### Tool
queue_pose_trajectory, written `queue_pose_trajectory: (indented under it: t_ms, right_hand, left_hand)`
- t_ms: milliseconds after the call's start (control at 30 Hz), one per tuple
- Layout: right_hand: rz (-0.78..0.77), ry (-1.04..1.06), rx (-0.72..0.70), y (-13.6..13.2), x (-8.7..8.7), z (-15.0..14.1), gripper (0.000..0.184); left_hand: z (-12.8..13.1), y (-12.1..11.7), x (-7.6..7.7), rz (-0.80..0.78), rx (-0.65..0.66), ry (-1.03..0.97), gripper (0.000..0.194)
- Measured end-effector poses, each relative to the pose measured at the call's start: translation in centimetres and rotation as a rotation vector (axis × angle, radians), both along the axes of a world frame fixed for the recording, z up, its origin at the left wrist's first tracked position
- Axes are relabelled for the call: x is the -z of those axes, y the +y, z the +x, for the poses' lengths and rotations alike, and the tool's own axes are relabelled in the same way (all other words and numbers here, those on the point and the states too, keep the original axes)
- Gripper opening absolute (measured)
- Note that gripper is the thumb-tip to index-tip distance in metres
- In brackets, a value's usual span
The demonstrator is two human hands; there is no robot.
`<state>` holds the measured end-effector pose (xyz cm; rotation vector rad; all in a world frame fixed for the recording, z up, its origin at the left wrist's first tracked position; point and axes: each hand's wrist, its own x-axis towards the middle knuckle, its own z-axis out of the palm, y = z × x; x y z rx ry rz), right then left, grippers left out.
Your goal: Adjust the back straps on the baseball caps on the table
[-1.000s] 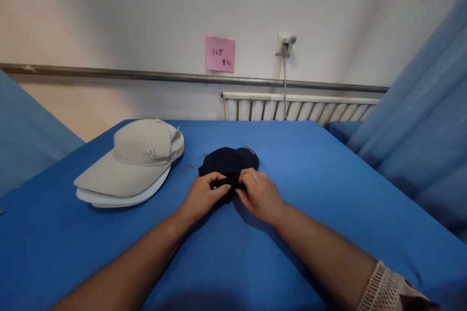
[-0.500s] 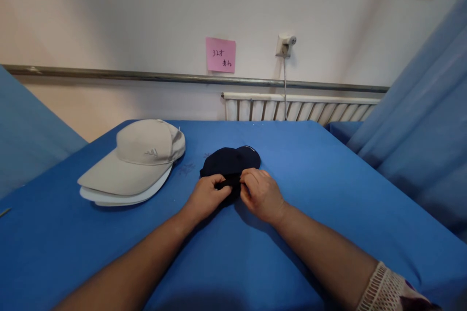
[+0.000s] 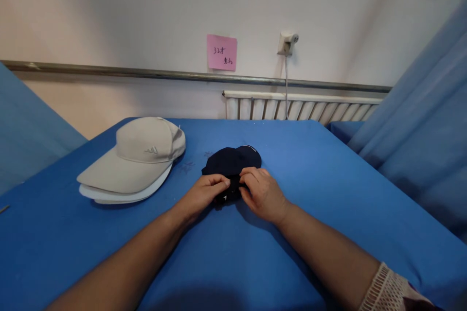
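Observation:
A dark navy cap [image 3: 228,160] lies at the middle of the blue-covered table, its brim [image 3: 251,155] pointing away from me and slightly right. My left hand [image 3: 202,193] pinches the near edge of the cap with thumb and fingertips. On the other side of that edge, my right hand [image 3: 263,194] is closed on the cap too, fingers bent inward. Between and below the fingertips shows a black part with a small white mark; its details are too dark to make out. Left of the hands, a stack of light caps [image 3: 142,150] sits with brims toward me.
The blue table cover [image 3: 317,180] runs back to a wall with a white radiator [image 3: 302,105] and a metal pipe [image 3: 153,75]. Blue curtains [image 3: 419,121] hang at both sides. A pink note [image 3: 222,52] and a plugged-in socket [image 3: 286,43] are on the wall.
My left thumb and fingers have shifted slightly up at the cap's near edge, and more of the black part with a white mark now shows below. The right hand has barely moved.

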<state>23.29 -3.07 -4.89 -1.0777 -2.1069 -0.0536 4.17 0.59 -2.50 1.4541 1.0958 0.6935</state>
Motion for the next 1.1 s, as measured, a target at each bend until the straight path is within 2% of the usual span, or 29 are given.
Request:
queue_pose_trajectory:
  t_ms: [233,467,600,733,867,967,1100]
  right_hand:
    - [0.085,-0.115,0.002,-0.1,0.0,0.0,0.017]
    - [-0.138,-0.2,0.157,-0.2,0.2,0.0,0.025]
    - [-0.261,-0.082,0.161,0.0,0.5,1.0,0.033]
    - [-0.3,0.182,0.088,0.3,0.5,1.8,0.022]
    - [-0.364,0.313,-0.116,0.7,0.6,1.8,0.022]
    - [-0.438,0.297,-0.207,0.9,0.9,1.8,0.027]
    - [-0.411,0.126,-0.155,0.8,0.9,2.1,0.015]
  left_hand:
    - [0.2,-0.1,0.0,0.06,-0.064,0.023,0.03]
    - [0.3,-0.3,-0.1,0.07,-0.007,0.019,0.033]
    - [0.1,-0.2,-0.2,0.069,-0.02,-0.001,0.033]
    - [-0.1,-0.1,-0.4,0.072,-0.023,-0.027,0.032]
    - [-0.2,-0.2,-0.5,0.108,0.057,0.021,0.027]
    - [-0.4,-0.3,-0.6,0.21,0.118,0.108,0.023]
    - [-0.5,-0.7,-0.8,0.461,0.247,0.26,0.018]
